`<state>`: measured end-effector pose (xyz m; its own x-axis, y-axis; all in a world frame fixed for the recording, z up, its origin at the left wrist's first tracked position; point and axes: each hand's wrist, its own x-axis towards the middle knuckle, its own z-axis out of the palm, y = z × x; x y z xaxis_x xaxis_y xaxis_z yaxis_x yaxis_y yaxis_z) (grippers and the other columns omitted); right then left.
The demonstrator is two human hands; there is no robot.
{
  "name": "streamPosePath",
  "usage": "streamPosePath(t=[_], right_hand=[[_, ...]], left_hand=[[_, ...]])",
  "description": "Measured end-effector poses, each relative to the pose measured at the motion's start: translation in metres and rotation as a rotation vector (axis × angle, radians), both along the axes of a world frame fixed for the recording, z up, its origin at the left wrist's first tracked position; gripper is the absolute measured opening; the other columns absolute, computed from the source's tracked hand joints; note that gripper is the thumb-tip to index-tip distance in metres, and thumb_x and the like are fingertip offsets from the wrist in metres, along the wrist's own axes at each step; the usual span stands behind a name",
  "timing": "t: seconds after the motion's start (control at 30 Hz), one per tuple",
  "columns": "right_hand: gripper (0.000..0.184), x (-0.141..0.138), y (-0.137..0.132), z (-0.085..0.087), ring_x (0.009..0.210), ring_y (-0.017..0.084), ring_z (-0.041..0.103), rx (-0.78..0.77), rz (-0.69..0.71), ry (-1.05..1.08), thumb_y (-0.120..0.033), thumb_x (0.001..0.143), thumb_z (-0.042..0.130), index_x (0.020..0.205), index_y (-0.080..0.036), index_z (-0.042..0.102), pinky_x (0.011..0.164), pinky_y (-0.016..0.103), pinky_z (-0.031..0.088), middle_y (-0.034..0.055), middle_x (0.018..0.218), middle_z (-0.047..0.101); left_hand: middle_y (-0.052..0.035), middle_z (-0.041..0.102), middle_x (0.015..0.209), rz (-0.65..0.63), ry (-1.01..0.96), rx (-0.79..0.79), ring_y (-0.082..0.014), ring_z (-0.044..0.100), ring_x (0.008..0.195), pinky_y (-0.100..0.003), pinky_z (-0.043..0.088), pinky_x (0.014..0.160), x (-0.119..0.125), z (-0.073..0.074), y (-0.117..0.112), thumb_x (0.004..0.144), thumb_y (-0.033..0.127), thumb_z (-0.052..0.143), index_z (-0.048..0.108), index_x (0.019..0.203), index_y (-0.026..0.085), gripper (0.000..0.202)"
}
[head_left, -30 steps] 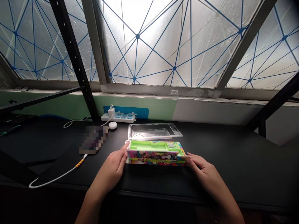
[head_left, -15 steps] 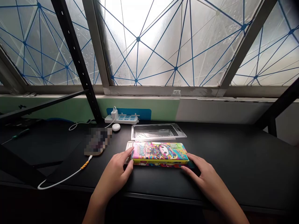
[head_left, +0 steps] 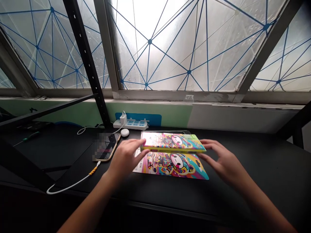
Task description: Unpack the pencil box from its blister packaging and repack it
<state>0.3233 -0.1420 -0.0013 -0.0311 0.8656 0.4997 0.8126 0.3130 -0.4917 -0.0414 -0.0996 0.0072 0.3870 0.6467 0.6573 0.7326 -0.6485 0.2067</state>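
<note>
A flat, brightly coloured cartoon pencil case (head_left: 173,141) with a yellow edge is held up between both hands. My left hand (head_left: 126,158) pinches its left end, thumb below and fingers above. At the opposite end, my right hand (head_left: 223,158) grips the corner between thumb and fingers. Under the case lies a printed backing card (head_left: 173,165) with the same cartoon figure, flat on the black table. Behind, a clear plastic blister shell (head_left: 167,131) is mostly hidden by the raised case.
To the left lies a phone (head_left: 107,147), partly blurred out, with a white cable (head_left: 70,186) plugged in. A white power strip (head_left: 131,124) and a small round white object (head_left: 124,132) sit near the wall. Black metal posts (head_left: 88,64) frame the table; a green-handled screwdriver (head_left: 31,136) is far left.
Both hands have lifted the pencil case off the backing card, up and slightly away from me. More of the card now shows, and the case covers most of the clear shell. The view has shifted slightly.
</note>
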Motion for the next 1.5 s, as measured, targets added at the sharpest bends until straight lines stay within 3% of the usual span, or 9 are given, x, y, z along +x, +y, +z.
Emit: streamPosePath(t=[0.13,0.27,0.4,0.53,0.77,0.87,1.0,1.2,1.5], right_hand=[[0.035,0.007,0.061,0.002,0.116,0.032,0.063,0.011,0.059,-0.048,-0.056,0.088,0.059,0.093,-0.023,0.066,0.099,0.046,0.051,0.0133,0.126,0.064],[0.039,0.005,0.085,-0.022,0.115,0.032,0.065,0.006,0.061,-0.103,-0.053,0.094,0.05,0.106,-0.02,0.067,0.099,0.047,0.052,0.0165,0.125,0.065],[0.047,0.006,0.076,-0.035,0.127,0.032,0.059,-0.05,0.108,-0.182,-0.052,0.093,0.056,0.13,-0.023,0.062,0.104,0.046,0.049,0.0141,0.14,0.061],[0.04,0.005,0.061,-0.031,0.135,0.037,0.049,-0.053,0.065,-0.221,-0.046,0.093,0.06,0.123,-0.02,0.065,0.109,0.057,0.038,0.0188,0.146,0.054],[0.029,-0.048,0.041,-0.024,0.107,0.023,0.064,-0.036,0.323,-0.318,-0.042,0.101,0.05,0.105,-0.02,0.069,0.098,0.038,0.046,0.0111,0.113,0.07],[0.053,-0.064,0.034,-0.03,0.128,0.027,0.055,-0.091,0.478,-0.385,-0.058,0.093,0.06,0.131,-0.02,0.061,0.108,0.04,0.041,0.013,0.138,0.062],[0.083,-0.063,0.031,-0.033,0.144,0.033,0.039,-0.185,0.534,-0.416,-0.072,0.088,0.057,0.151,-0.019,0.043,0.116,0.048,0.031,0.0151,0.158,0.044],[0.055,-0.066,0.031,-0.029,0.119,0.031,0.055,-0.19,0.39,-0.371,-0.06,0.094,0.058,0.127,-0.016,0.06,0.101,0.045,0.043,0.016,0.126,0.063],[0.031,-0.074,0.027,-0.026,0.095,0.025,0.057,-0.202,0.24,-0.31,-0.05,0.092,0.065,0.094,-0.02,0.057,0.086,0.038,0.045,0.0091,0.101,0.063]], left_hand=[[-0.01,0.076,0.112,0.128,0.167,-0.049,-0.0288,0.071,0.099,-0.042,0.053,0.088,0.015,0.013,0.045,0.098,0.044,0.061,0.067,0.128,0.022,0.038],[-0.0099,0.079,0.098,0.148,0.218,-0.063,-0.029,0.072,0.09,-0.041,0.052,0.083,0.025,-0.006,0.067,0.099,0.042,0.059,0.072,0.122,0.022,0.033],[-0.0075,0.079,0.105,0.091,0.21,-0.098,-0.0289,0.072,0.096,-0.04,0.052,0.083,0.017,-0.024,0.067,0.1,0.04,0.052,0.077,0.11,0.025,0.031],[-0.0132,0.073,0.123,0.123,0.168,-0.045,-0.0349,0.067,0.111,-0.047,0.051,0.092,0.014,-0.03,0.07,0.1,0.048,0.044,0.079,0.1,0.02,0.045],[-0.014,0.056,0.146,0.011,0.235,0.067,-0.0324,0.053,0.131,-0.048,0.04,0.11,0.074,-0.022,0.07,0.102,0.042,0.041,0.068,0.124,0.017,0.043],[-0.0146,0.046,0.155,0.068,0.269,-0.154,-0.0311,0.041,0.143,-0.045,0.033,0.117,0.109,-0.015,0.08,0.102,0.042,0.039,0.06,0.137,0.015,0.049],[-0.0228,0.04,0.158,0.088,0.321,-0.304,-0.0415,0.034,0.147,-0.058,0.034,0.113,0.134,-0.022,0.102,0.101,0.053,0.036,0.046,0.15,0.01,0.065],[-0.0081,0.037,0.163,-0.027,0.41,-0.414,-0.0352,0.026,0.153,-0.057,0.024,0.119,0.108,-0.029,0.12,0.1,0.062,0.03,0.044,0.153,0.027,0.065],[-0.0084,0.036,0.163,-0.058,0.397,-0.443,-0.0344,0.031,0.151,-0.057,0.021,0.119,0.088,-0.026,0.13,0.1,0.06,0.034,0.046,0.152,0.032,0.061]])
